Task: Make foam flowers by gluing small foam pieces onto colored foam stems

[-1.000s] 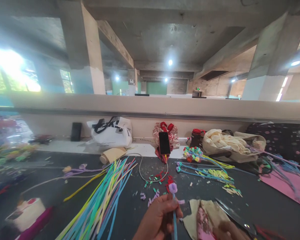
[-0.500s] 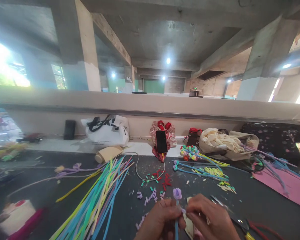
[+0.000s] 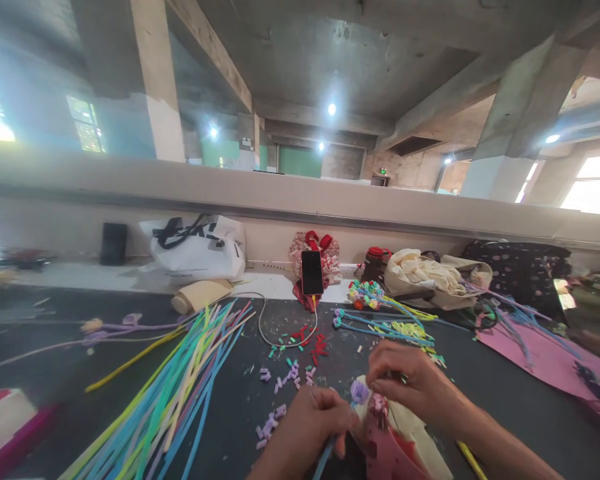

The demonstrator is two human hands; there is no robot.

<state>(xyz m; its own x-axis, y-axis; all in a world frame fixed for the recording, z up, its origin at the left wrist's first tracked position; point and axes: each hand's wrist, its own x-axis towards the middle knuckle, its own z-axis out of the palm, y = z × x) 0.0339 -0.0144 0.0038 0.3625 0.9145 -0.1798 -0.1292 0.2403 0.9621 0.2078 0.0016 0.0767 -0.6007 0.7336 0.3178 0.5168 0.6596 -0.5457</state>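
Observation:
My left hand (image 3: 313, 427) is closed around a light-blue fuzzy stem (image 3: 324, 457), near the bottom middle. A small purple flower (image 3: 360, 392) shows just past its fingertips, apparently at the stem's top. My right hand (image 3: 405, 370) is pinched closed right beside the flower; whatever sits between its fingertips is hidden. Below that hand is a pink glue gun (image 3: 384, 440), its nozzle end pointing up toward the flower and crusted with shiny residue. Cream cloth or paper (image 3: 427, 443) lies under the glue gun. Short purple pieces (image 3: 271, 425) are scattered left of my left hand.
A fan of coloured fuzzy stems (image 3: 180, 380) covers the left. A phone (image 3: 312, 272) with a cable leans at the back, near a white bag (image 3: 195, 250). Finished flower stems (image 3: 380, 330), a pink sheet (image 3: 540, 350) and a dark bottle (image 3: 374, 267) are toward the right.
My right hand has moved up and away from my left hand to above the glue gun, which is now plainly seen. The stem has tilted, and the view has shifted slightly right.

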